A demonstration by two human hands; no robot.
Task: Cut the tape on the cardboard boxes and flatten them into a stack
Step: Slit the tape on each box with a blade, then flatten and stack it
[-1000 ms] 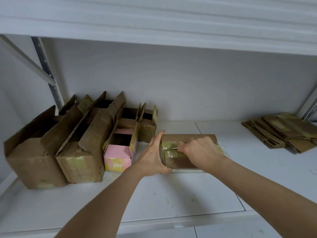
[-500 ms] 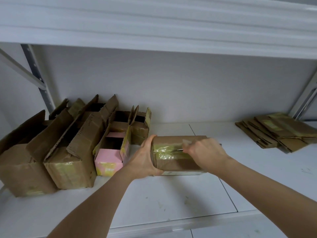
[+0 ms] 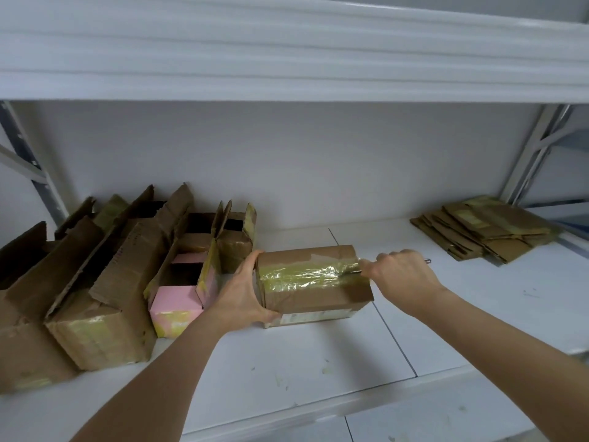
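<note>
Storeroom or packing area, by the look of it. White metal rack: shelf board [image 3: 318, 362] at working height, another shelf [image 3: 287, 52] close overhead, plain white wall [image 3: 318, 161] behind. Slotted grey upright [image 3: 19, 148] with a diagonal brace at the rack's left end; white braced upright [image 3: 535, 148] at its right end. Shelf board scuffed, with small smears of yellowish residue. Left end of the board: a row of opened boxes [image 3: 105, 282], worn brown cardboard, old yellowed tape, one pink. Right end, near the white upright: a pile [image 3: 484, 228] of flattened cardboard. No furniture or household goods in sight, only racking and used packaging.
</note>
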